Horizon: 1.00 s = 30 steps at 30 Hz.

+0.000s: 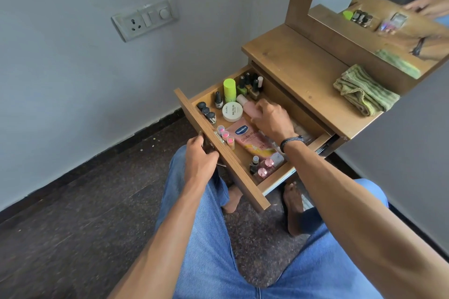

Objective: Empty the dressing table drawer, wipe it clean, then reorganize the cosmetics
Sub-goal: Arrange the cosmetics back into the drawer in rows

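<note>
The wooden drawer [220, 153] of the dressing table stands pulled out, full of cosmetics. My left hand [200, 155] grips the handle on its front panel. My right hand [272, 118] reaches into the drawer and closes around a pale pink bottle [247, 107] lying near the middle. Around it sit a lime-green capped bottle [229, 90], a white round nail polish remover tub [232, 111], a pink Vaseline tube [252, 139], dark nail polish bottles [251, 85], small pink-topped vials [226, 135] and rose-gold capped bottles [264, 167].
A folded green striped cloth [364, 90] lies on the wooden table top [291, 60]. A mirror [388, 7] rises behind it. A wall socket panel [144, 19] is on the left wall. My knees in blue jeans and bare feet are under the drawer.
</note>
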Motion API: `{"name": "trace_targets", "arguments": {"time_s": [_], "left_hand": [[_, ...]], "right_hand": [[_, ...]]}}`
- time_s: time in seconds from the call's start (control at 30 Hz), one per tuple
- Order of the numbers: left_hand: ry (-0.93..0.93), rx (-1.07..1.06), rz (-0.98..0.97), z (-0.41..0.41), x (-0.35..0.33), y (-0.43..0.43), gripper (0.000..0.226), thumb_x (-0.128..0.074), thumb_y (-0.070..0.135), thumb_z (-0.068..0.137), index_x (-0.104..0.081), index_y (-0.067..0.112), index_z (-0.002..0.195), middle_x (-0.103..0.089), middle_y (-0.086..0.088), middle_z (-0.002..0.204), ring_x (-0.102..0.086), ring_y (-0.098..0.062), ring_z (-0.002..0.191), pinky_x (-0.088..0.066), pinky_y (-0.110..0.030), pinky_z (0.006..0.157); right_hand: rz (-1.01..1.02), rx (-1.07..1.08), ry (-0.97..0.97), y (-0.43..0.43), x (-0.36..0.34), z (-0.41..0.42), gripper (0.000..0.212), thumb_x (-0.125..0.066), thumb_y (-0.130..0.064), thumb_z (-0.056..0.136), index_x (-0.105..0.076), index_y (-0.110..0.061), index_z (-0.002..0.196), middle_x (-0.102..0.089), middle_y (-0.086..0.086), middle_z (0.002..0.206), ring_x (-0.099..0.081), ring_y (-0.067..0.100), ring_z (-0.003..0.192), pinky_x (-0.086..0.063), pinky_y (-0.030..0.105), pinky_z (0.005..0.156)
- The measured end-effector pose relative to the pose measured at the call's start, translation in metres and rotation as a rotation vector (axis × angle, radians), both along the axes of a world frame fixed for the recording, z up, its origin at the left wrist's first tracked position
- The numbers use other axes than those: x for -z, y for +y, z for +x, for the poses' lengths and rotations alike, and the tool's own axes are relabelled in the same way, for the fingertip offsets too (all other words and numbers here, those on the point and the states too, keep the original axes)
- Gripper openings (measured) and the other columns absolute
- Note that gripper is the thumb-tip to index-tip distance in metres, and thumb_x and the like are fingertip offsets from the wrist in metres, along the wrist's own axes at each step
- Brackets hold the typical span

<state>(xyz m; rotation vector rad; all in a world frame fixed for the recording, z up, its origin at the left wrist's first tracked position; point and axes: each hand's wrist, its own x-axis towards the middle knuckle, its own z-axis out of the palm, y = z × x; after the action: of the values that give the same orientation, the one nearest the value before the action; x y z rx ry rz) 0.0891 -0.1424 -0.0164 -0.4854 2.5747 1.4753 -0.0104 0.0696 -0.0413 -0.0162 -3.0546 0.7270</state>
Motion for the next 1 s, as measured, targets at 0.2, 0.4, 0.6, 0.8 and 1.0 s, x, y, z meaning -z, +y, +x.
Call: {"name": "trace_targets", "arguments": {"time_s": [0.2, 0.4, 0.6, 0.8, 1.0], "left_hand": [[0.01, 0.0, 0.026, 0.0, 0.0, 0.0, 0.041, -0.058, 0.007, 0.086, -0.064, 0.027, 0.122, -0.049, 0.004, 0.125, -0.061, -0.015, 0.098, -0.053, -0.039, 0.093], [0.001, -0.002, 0.012, 0.0, 0.003, 0.0, 0.042, -0.059, 0.008, 0.087, -0.063, 0.027, 0.125, -0.048, 0.005, 0.128, -0.062, -0.015, 0.102, -0.053, -0.039, 0.094], [0.004, 0.004, 0.011, 0.001, 0.001, -0.001, 0.043, -0.059, 0.007, 0.087, -0.063, 0.027, 0.124, -0.049, 0.005, 0.128, -0.061, -0.011, 0.098, -0.053, -0.036, 0.091], [0.031, -0.053, 0.039, 0.0, 0.0, 0.001, 0.045, -0.056, 0.004, 0.09, -0.063, 0.025, 0.129, -0.053, 0.004, 0.121, -0.062, -0.018, 0.105, -0.052, -0.035, 0.092], [0.383, -0.296, 0.048, -0.002, -0.014, 0.001, 0.045, -0.051, -0.012, 0.089, -0.07, 0.013, 0.122, -0.059, 0.003, 0.118, -0.067, -0.008, 0.094, -0.045, -0.004, 0.074]], "right_hand": [[0.03, 0.03, 0.04, 0.008, -0.004, 0.002, 0.031, -0.065, -0.019, 0.088, -0.065, -0.01, 0.117, -0.071, 0.015, 0.104, -0.065, 0.033, 0.087, -0.047, 0.033, 0.068], [-0.01, 0.068, 0.033, 0.014, -0.013, 0.004, 0.032, -0.069, -0.024, 0.086, -0.067, -0.011, 0.115, -0.071, 0.013, 0.106, -0.066, 0.031, 0.088, -0.057, 0.043, 0.078], [0.003, 0.042, -0.031, 0.0, -0.014, 0.004, 0.029, -0.067, -0.024, 0.087, -0.065, -0.011, 0.112, -0.071, 0.014, 0.104, -0.066, 0.034, 0.085, -0.055, 0.04, 0.072], [-0.066, 0.121, 0.027, 0.0, -0.016, 0.01, 0.03, -0.069, -0.028, 0.085, -0.066, -0.015, 0.112, -0.072, 0.007, 0.102, -0.066, 0.026, 0.082, -0.056, 0.038, 0.073], [-0.232, 0.104, -0.051, 0.009, -0.028, 0.02, 0.028, -0.077, -0.033, 0.083, -0.068, -0.019, 0.106, -0.07, -0.001, 0.098, -0.064, 0.011, 0.076, -0.057, 0.029, 0.067]]}}
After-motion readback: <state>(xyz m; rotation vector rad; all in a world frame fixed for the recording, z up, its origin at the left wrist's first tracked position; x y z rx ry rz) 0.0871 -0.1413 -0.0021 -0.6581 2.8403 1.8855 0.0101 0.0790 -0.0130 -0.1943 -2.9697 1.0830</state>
